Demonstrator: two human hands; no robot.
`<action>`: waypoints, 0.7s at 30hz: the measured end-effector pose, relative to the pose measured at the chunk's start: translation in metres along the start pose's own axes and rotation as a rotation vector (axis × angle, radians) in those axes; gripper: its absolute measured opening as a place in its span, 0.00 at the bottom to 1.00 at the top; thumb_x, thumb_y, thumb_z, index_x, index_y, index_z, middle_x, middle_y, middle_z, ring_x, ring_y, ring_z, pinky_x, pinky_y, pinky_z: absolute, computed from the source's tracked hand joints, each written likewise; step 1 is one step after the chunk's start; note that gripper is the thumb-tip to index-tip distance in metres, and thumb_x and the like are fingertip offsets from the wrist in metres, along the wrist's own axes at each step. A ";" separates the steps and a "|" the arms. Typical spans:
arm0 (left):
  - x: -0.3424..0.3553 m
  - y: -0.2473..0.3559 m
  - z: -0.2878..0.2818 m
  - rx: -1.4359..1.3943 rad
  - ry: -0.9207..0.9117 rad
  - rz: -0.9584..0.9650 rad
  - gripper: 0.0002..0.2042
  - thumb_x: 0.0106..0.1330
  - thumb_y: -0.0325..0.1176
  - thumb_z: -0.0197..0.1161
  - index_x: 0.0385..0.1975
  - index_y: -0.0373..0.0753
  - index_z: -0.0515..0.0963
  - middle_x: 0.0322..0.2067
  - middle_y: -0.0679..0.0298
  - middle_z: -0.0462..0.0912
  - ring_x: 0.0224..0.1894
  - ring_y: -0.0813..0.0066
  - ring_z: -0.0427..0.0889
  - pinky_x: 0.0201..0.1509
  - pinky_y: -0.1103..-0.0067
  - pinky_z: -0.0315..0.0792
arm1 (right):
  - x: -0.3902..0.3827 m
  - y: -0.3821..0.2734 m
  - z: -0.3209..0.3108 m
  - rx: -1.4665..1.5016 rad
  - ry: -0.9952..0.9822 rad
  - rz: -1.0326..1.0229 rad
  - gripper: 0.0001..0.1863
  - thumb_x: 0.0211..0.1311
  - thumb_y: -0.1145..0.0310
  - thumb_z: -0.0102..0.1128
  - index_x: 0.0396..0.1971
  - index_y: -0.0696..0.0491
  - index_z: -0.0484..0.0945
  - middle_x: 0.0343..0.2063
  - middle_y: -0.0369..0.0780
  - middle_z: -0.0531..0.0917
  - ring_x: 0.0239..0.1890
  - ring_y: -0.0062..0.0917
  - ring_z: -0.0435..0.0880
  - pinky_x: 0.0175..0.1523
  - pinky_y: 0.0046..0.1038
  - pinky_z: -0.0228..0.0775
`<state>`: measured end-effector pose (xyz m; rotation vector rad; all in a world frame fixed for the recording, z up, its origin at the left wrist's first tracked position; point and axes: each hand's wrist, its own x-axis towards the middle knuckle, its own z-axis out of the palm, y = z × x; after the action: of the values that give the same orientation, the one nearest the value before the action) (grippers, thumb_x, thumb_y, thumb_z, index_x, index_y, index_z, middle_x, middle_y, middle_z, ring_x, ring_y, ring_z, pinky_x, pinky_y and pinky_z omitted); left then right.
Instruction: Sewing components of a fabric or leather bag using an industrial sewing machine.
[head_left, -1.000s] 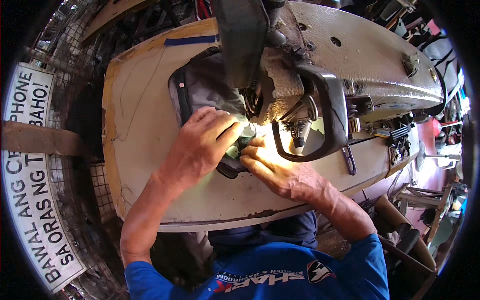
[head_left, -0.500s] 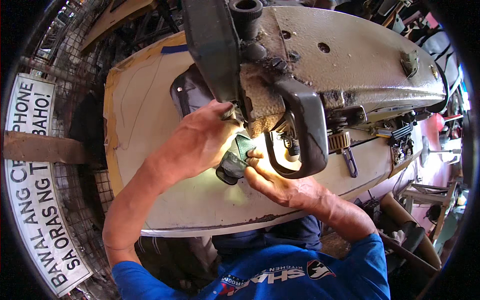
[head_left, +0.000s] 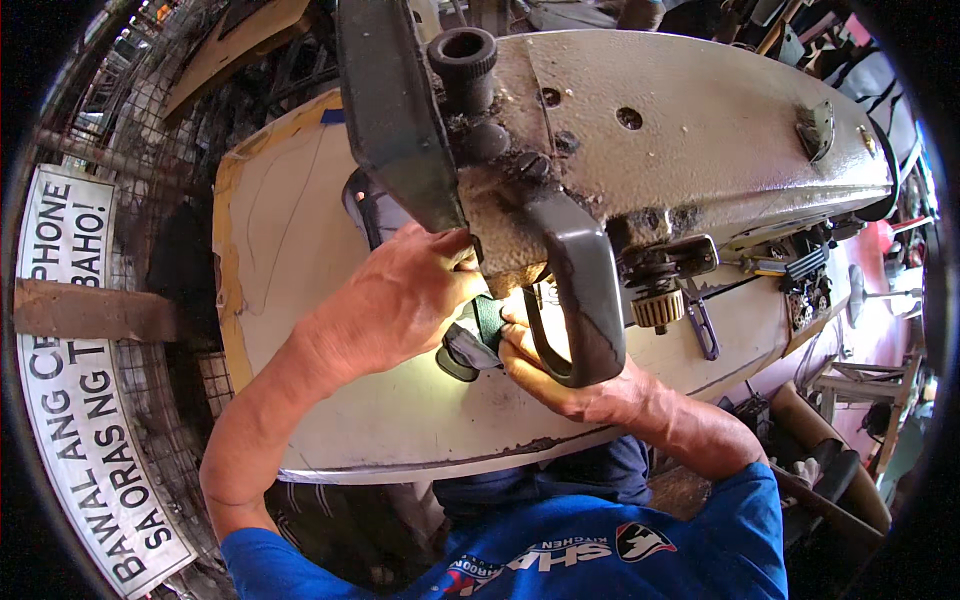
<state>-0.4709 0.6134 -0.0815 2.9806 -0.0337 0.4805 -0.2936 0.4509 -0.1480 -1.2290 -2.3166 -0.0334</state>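
Observation:
A black and green fabric piece [head_left: 487, 322], its exact kind unclear, lies under the head of a sewing machine [head_left: 640, 120], lit by a bright lamp. My left hand [head_left: 390, 300] is closed at the piece's left side, fingers curled and thumb near the machine head; its fingertips are partly hidden. From the right, my right hand [head_left: 575, 385] pinches the green part, its fingers partly behind the machine's black curved guard [head_left: 590, 300]. The needle area is hidden by the head. Beyond my left hand shows a dark grey padded piece [head_left: 375, 205]; whether it joins the green one I cannot tell.
The white tabletop [head_left: 350, 420] has taped, worn edges. A ribbed metal knob [head_left: 657, 310] hangs below the machine arm, with a purple-grey tool [head_left: 703, 328] beside it. Small metal parts [head_left: 800, 300] lie at the right. A printed sign [head_left: 90, 400] hangs on wire mesh at left.
The machine appears slightly lower and further left in the picture as the view shifts. My right fingers sit closer in on the green part, which has turned a little.

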 end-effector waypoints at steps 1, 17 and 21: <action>-0.003 0.000 0.001 0.073 -0.055 0.007 0.14 0.51 0.20 0.62 0.40 0.34 0.78 0.46 0.55 0.76 0.49 0.57 0.77 0.55 0.67 0.71 | 0.000 0.000 0.001 -0.001 0.001 0.002 0.13 0.51 0.67 0.57 0.38 0.54 0.76 0.33 0.39 0.74 0.30 0.28 0.80 0.32 0.29 0.74; -0.014 0.000 0.021 -0.158 0.029 -0.075 0.17 0.54 0.19 0.59 0.45 0.33 0.76 0.50 0.51 0.75 0.56 0.53 0.74 0.62 0.65 0.69 | 0.002 -0.003 -0.005 -0.022 -0.052 0.025 0.13 0.54 0.68 0.56 0.39 0.56 0.75 0.36 0.42 0.76 0.33 0.30 0.82 0.35 0.29 0.77; -0.026 -0.004 0.029 -0.247 -0.101 -0.092 0.20 0.56 0.20 0.59 0.51 0.34 0.75 0.54 0.50 0.71 0.59 0.53 0.72 0.65 0.65 0.68 | 0.003 -0.004 -0.005 -0.047 -0.063 0.003 0.15 0.54 0.68 0.56 0.41 0.56 0.75 0.40 0.43 0.77 0.35 0.31 0.83 0.38 0.28 0.79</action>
<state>-0.4861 0.6141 -0.1170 2.7463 0.0320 0.2916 -0.2965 0.4495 -0.1418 -1.2736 -2.3808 -0.0482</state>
